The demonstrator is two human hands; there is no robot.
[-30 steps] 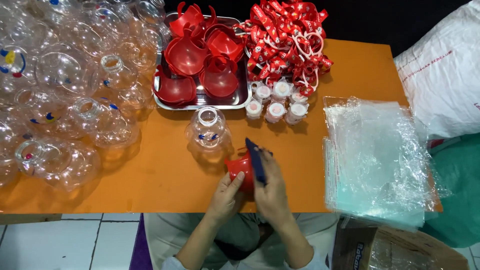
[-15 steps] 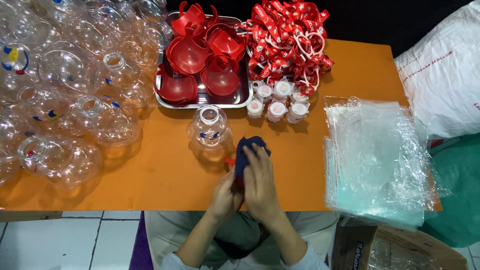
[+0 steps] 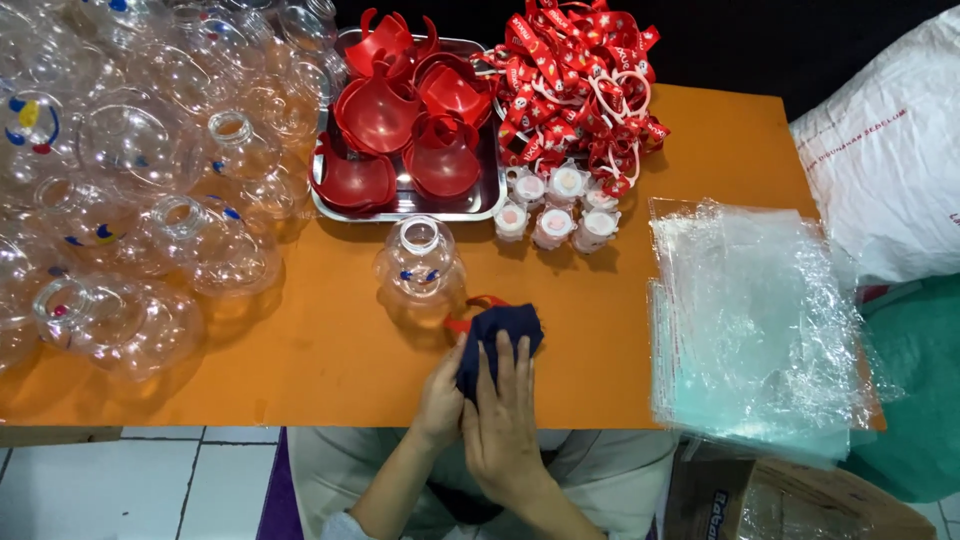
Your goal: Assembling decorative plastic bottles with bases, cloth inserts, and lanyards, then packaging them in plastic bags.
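Head view: orange counter (image 3: 330, 370) over white tiled floor (image 3: 150, 480), black backdrop behind. Both hands at the near edge: right hand (image 3: 505, 415) fingers flat on a dark blue cloth (image 3: 500, 335), left hand (image 3: 440, 400) gripping it from the side. Red plastic piece (image 3: 470, 312) peeks out beneath. Clear plastic bottle (image 3: 420, 265) just beside. Steel tray (image 3: 400, 205) of red pieces, clear bags (image 3: 750, 320) stacked right.
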